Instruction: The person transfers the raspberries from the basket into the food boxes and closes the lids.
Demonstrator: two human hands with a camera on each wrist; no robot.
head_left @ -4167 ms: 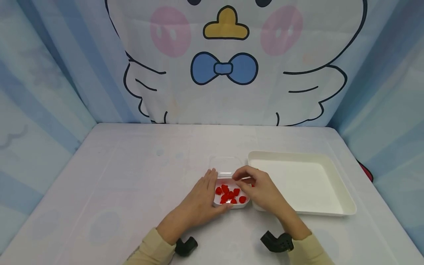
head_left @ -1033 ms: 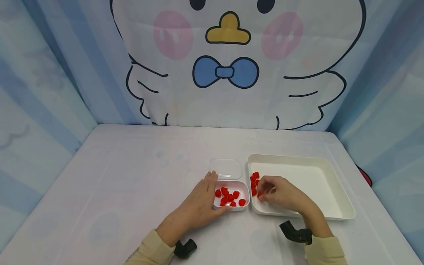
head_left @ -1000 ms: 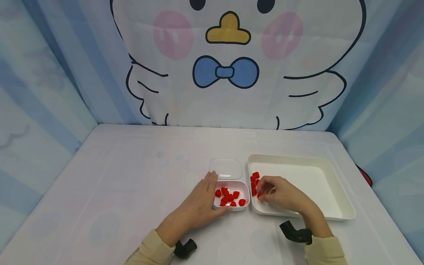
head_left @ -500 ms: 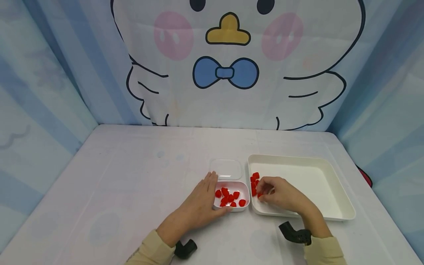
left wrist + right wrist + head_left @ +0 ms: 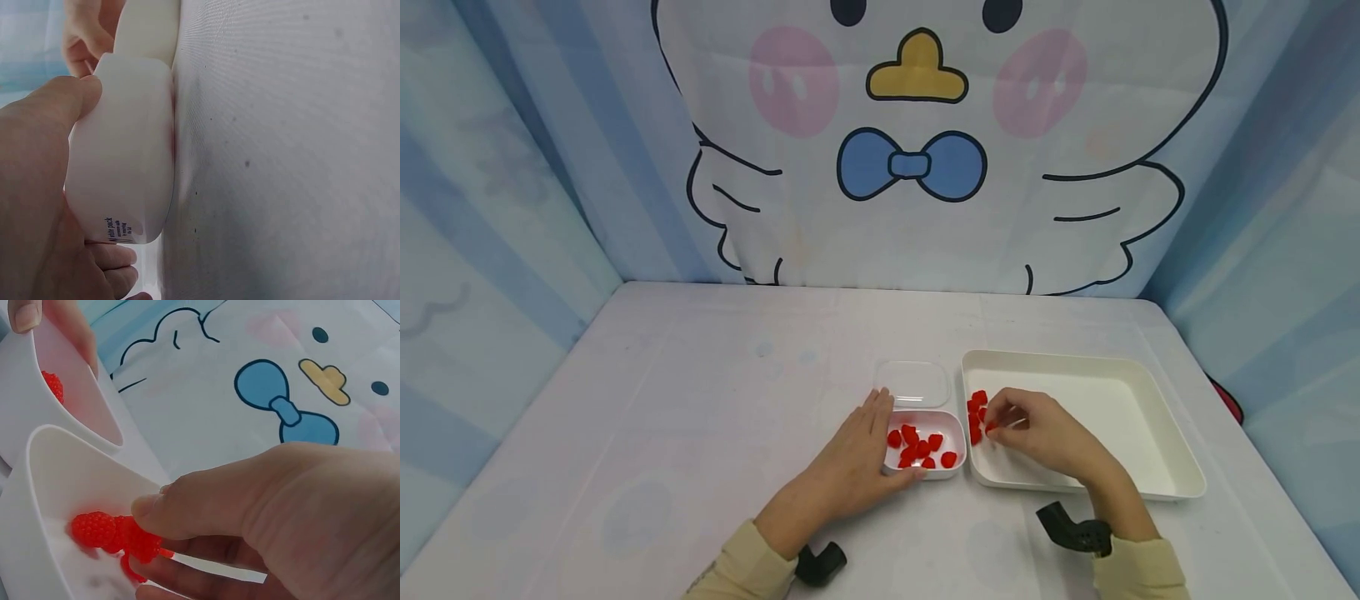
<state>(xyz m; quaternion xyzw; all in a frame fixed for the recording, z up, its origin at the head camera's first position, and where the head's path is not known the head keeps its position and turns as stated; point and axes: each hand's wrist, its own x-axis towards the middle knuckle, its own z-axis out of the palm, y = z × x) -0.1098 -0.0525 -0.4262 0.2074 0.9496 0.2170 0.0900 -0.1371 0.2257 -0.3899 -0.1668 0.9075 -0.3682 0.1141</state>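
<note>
My left hand holds a small white plastic box by its left end, thumb along the near rim and fingers along the left side. Several red toy raspberries lie inside. In the left wrist view the box's outer wall carries small dark print. My right hand is over the left end of a white tray, pinching a raspberry between thumb and fingers. Close beside it, more raspberries cluster along the tray's left wall; my fingers hide part of them.
A clear lid lies right behind the box. The tray stands close to the box's right side. Behind the white-covered table hangs a cloth with a cartoon figure, and blue curtains flank both sides.
My right hand has moved from over the box to the tray's left end. In the last half second it rises slightly with a raspberry. My left hand stays on the box.
</note>
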